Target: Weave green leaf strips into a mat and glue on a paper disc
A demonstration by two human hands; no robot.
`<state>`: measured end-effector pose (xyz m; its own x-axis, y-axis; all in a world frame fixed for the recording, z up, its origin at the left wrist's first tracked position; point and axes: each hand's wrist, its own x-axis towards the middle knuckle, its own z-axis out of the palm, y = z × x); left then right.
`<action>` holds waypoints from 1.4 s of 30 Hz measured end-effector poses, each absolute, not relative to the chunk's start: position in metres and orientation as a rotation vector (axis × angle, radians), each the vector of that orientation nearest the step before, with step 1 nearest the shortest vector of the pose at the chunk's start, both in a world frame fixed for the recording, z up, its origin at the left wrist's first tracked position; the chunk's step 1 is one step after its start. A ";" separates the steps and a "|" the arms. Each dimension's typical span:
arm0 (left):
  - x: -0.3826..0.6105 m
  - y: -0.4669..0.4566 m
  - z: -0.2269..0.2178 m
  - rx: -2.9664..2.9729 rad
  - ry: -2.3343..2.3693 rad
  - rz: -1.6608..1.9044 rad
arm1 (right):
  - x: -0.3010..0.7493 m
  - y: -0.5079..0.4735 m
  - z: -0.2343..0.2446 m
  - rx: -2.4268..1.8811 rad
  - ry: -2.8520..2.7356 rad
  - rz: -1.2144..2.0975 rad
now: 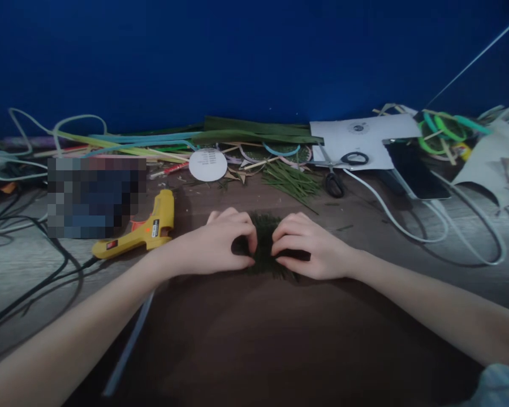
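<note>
A dark green, bristly bunch of thin strands (pixel 263 240) lies low over the brown board between my two hands. My left hand (pixel 220 243) grips its left side, thumb below and fingers curled in above. On the opposite side, my right hand (pixel 309 246) closes its bent fingertips on the right edge. My fingers hide part of both edges. By my left wrist rests a yellow glue gun (pixel 139 232), with a clear glue stick (pixel 129 345) on the board below my forearm.
Behind my hands are cut green strips (pixel 294 181), a white paper disc (pixel 208 164), scissors (pixel 333 169) and long green leaves (pixel 246 133). A phone (pixel 418 169) with a white cable (pixel 379 212) is on the right. Black cables (pixel 63 249) run along the left.
</note>
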<state>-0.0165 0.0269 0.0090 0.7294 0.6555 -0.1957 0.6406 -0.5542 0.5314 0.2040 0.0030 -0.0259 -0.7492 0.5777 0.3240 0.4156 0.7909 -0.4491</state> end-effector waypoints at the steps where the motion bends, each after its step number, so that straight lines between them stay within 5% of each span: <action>1: -0.017 0.027 0.009 2.348 0.951 -0.003 | 0.204 0.003 -0.026 -0.740 -2.546 0.498; 42: -0.018 0.029 0.008 2.317 0.873 -0.139 | 0.203 0.007 -0.027 -0.814 -2.543 0.756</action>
<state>-0.0177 0.0292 0.0075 0.7728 0.5538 -0.3100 0.6228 -0.5674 0.5387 0.2032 0.0071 -0.0268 -0.7670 0.6175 0.1741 0.4222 0.6901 -0.5878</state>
